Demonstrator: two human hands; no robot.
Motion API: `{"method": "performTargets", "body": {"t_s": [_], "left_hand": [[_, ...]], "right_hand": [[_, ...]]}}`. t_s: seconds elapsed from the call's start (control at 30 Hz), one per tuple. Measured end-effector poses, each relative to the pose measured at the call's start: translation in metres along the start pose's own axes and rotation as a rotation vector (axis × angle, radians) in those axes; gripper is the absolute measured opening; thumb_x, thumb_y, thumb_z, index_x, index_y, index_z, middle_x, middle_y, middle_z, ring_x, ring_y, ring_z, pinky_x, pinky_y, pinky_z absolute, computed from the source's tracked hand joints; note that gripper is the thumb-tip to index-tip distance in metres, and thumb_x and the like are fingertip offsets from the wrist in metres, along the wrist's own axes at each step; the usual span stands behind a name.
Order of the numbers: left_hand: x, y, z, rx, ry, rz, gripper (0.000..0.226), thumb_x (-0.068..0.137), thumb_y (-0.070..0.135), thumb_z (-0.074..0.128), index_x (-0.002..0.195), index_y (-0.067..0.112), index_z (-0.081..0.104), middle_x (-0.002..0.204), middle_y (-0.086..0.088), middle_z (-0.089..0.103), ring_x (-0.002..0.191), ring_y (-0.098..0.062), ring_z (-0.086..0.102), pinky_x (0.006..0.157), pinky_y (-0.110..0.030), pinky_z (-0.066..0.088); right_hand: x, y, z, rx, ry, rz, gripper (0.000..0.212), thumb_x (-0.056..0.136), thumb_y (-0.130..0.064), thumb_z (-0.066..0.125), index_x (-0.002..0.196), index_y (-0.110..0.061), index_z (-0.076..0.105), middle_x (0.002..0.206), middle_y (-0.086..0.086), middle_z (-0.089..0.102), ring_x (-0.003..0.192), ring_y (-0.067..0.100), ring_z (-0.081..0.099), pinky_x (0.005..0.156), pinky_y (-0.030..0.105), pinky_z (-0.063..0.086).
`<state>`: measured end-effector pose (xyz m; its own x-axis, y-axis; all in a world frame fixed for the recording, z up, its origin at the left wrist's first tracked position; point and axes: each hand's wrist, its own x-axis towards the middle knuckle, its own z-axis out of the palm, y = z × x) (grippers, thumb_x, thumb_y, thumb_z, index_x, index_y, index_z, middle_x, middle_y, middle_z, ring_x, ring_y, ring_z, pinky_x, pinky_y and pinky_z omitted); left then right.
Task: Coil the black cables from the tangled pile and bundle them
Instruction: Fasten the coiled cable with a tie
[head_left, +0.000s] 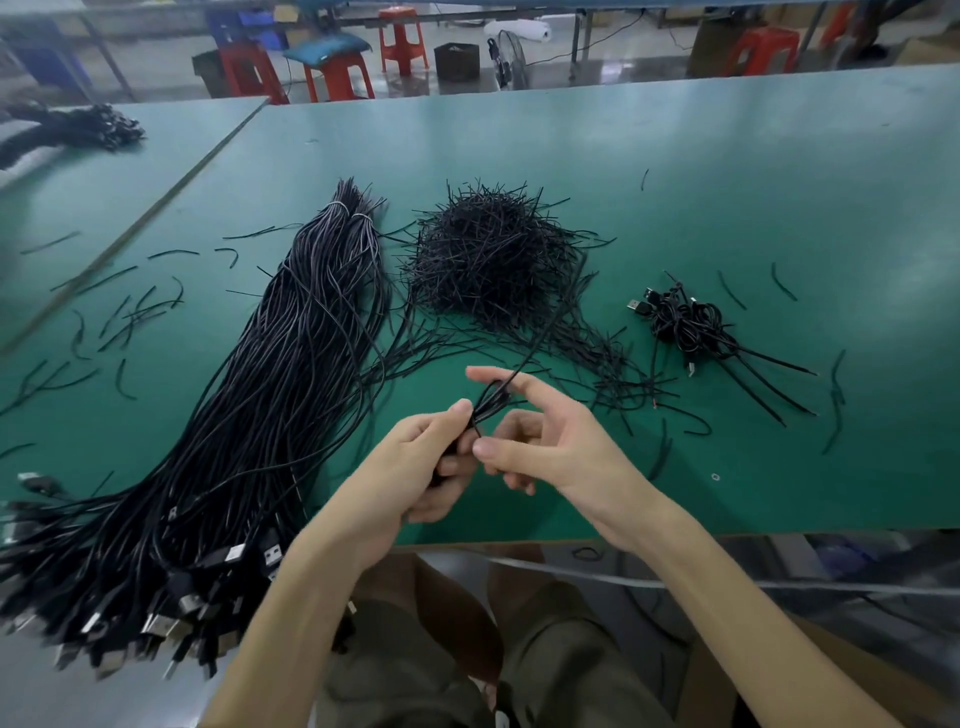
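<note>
Both hands up over the near edge of the green table (727, 171), close together. Left hand (410, 462): fingers curled, thumb on top, gripping the base of a small loop of black cable (491, 400). Right hand (556, 447): index finger out straight with the loop laid over it, thumb pressed to the cable just beside the left fingertips, other fingers curled in. From the loop I see one strand running away across the table toward the heap of short black ties (488, 260) at centre. Left of that lies a long bundle of black USB cables (275, 384), plugs toward me. Well right sits a small cluster of coiled cables (685, 325). Loose ties (130, 317) scattered around
</note>
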<state>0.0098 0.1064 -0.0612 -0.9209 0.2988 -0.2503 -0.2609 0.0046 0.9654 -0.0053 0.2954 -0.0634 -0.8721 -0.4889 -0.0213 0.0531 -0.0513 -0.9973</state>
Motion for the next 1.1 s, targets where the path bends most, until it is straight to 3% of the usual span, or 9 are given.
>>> {"method": "performTargets", "body": {"t_s": [0.17,0.27,0.37,0.47,0.6,0.67,0.87,1.0,1.1], "left_hand": [[-0.006,0.006,-0.006,-0.012,-0.143,-0.028,0.043,0.101,0.049,0.047,0.067,0.024,0.050,0.060,0.005,0.033,0.040,-0.009,0.021,0.037,-0.018,0.021],[-0.006,0.007,-0.003,-0.027,-0.080,-0.051,0.044,0.104,0.044,0.046,0.064,0.025,0.050,0.059,0.005,0.032,0.040,-0.009,0.021,0.036,-0.020,0.020],[-0.002,0.005,0.005,0.014,0.078,-0.067,0.052,0.107,0.035,0.040,0.056,0.027,0.049,0.054,0.006,0.032,0.039,-0.009,0.021,0.037,-0.023,0.014],[0.002,0.003,0.014,-0.011,0.210,-0.048,0.054,0.105,0.031,0.039,0.052,0.026,0.044,0.049,0.006,0.028,0.036,-0.009,0.018,0.038,-0.024,0.012],[0.005,0.000,0.022,-0.092,0.317,-0.031,0.053,0.103,0.029,0.042,0.050,0.027,0.041,0.048,0.008,0.026,0.038,-0.008,0.016,0.038,-0.024,0.011],[0.005,-0.003,0.023,-0.132,0.340,-0.029,0.051,0.103,0.029,0.042,0.053,0.027,0.039,0.050,0.007,0.024,0.039,-0.009,0.015,0.039,-0.027,0.009],[0.007,-0.004,0.026,-0.206,0.368,-0.038,0.050,0.103,0.030,0.041,0.053,0.027,0.037,0.049,0.007,0.022,0.037,-0.011,0.014,0.040,-0.027,0.008],[0.002,-0.003,0.024,0.006,0.322,0.051,0.056,0.107,0.034,0.043,0.056,0.014,0.050,0.051,-0.004,0.039,0.042,-0.018,0.033,0.041,-0.029,0.025],[0.000,0.001,0.017,0.368,0.319,0.249,0.049,0.110,0.033,0.042,0.078,0.007,0.068,0.067,-0.002,0.067,0.059,-0.016,0.060,0.059,-0.025,0.049]], "right_hand": [[-0.001,-0.005,-0.006,-0.022,-0.100,-0.006,0.042,0.089,-0.024,0.079,0.127,-0.035,0.067,0.089,0.015,0.066,0.077,0.013,0.061,0.065,0.021,0.049],[-0.004,0.000,0.000,-0.170,0.058,-0.073,0.021,0.084,-0.040,0.081,0.103,-0.038,0.072,0.082,-0.005,0.069,0.067,0.012,0.062,0.064,0.019,0.048],[-0.006,0.006,0.008,-0.458,0.249,-0.170,0.015,0.084,-0.049,0.077,0.091,-0.040,0.067,0.084,-0.014,0.065,0.072,0.006,0.062,0.069,0.016,0.045],[-0.008,0.007,0.019,-0.629,0.334,-0.287,0.015,0.090,-0.038,0.073,0.097,-0.025,0.070,0.092,-0.014,0.061,0.081,0.007,0.061,0.072,0.015,0.045],[-0.009,0.006,0.027,-0.813,0.409,-0.399,0.017,0.097,-0.022,0.067,0.099,-0.008,0.074,0.090,-0.001,0.064,0.071,0.015,0.061,0.070,0.036,0.054],[-0.009,0.004,0.029,-0.926,0.444,-0.448,0.017,0.097,-0.020,0.065,0.095,-0.006,0.074,0.087,0.001,0.063,0.067,0.018,0.060,0.065,0.037,0.054],[-0.009,-0.004,0.028,-0.620,0.418,-0.330,0.006,0.094,-0.015,0.072,0.090,-0.012,0.075,0.082,-0.013,0.061,0.076,0.009,0.061,0.071,0.015,0.045],[-0.010,-0.008,0.023,-0.644,0.415,-0.342,0.010,0.093,-0.013,0.072,0.083,-0.014,0.072,0.081,-0.010,0.059,0.076,0.013,0.059,0.067,0.014,0.041],[-0.012,-0.008,0.017,-0.692,0.414,-0.331,0.010,0.092,-0.013,0.073,0.083,-0.012,0.071,0.083,-0.008,0.060,0.075,0.014,0.058,0.068,0.018,0.043]]}}
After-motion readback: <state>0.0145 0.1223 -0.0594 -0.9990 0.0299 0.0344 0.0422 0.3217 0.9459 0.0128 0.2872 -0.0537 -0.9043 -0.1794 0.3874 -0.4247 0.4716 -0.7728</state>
